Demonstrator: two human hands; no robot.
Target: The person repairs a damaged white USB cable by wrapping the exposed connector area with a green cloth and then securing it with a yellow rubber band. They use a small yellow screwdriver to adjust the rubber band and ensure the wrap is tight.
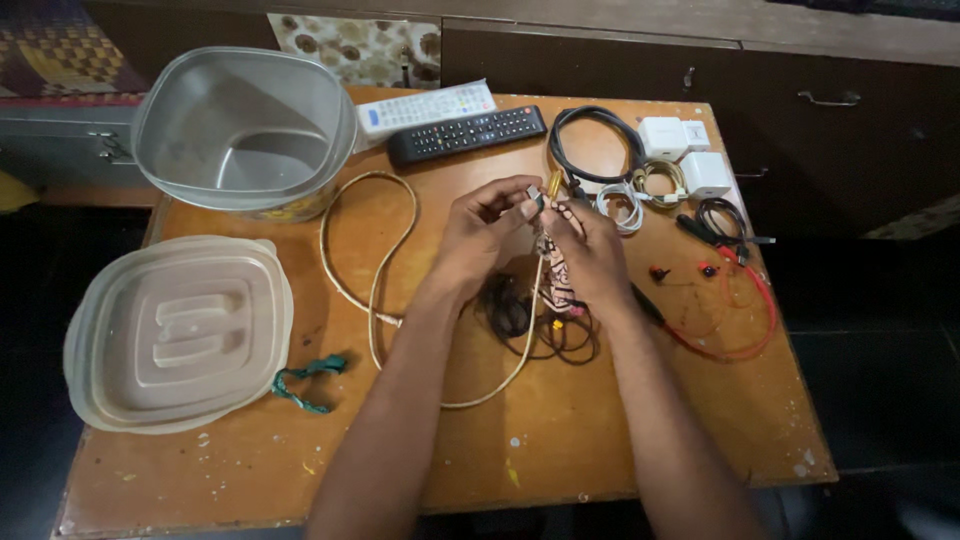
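A gold cable lies in long loops on the wooden desk, and its upper end rises to the two hands held together above the middle of the desk. The left hand is closed, with thumb and fingertips pinching the plug end of the cable. The right hand is also closed, gripping a patterned strip of cloth that hangs down from it beside the cable; whether it touches the cable too cannot be told. Just below the hands sits a tangle of thin black wire. To the right lie red earphones and a small black cord. Further back are a coiled black cable, a coiled white cable, and white chargers. Behind the hands lie a black remote and a white remote, side by side. On the left stand an open clear tub and, nearer, its lid, with a green tie beside the lid.
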